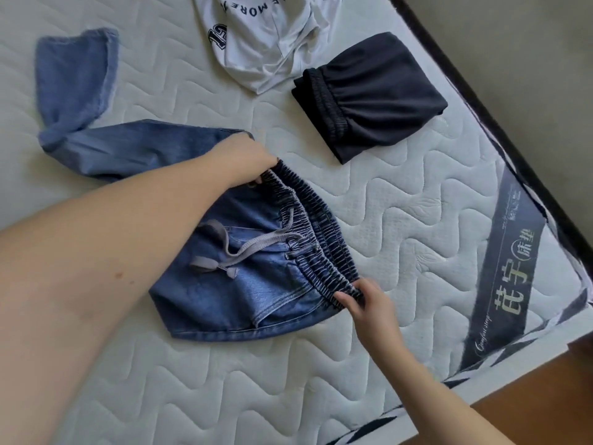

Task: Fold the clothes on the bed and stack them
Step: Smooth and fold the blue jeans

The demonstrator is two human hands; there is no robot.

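Blue jeans [244, 277] lie on the bed [401, 220], their elastic waistband running from the middle toward the near right. The left hand [253, 162] pinches the far end of the waistband, fingers closed on the gathered denim; the right hand [362, 303] grips the near end the same way. A grey drawstring [244, 248] trails loose over the front of the jeans. The legs stretch away to the left and bend toward the far left. Farther right, near the mattress edge, sits a folded black garment [372, 94]. Just beside it, at the far edge of view, lies a rumpled white shirt [266, 43] with dark lettering.
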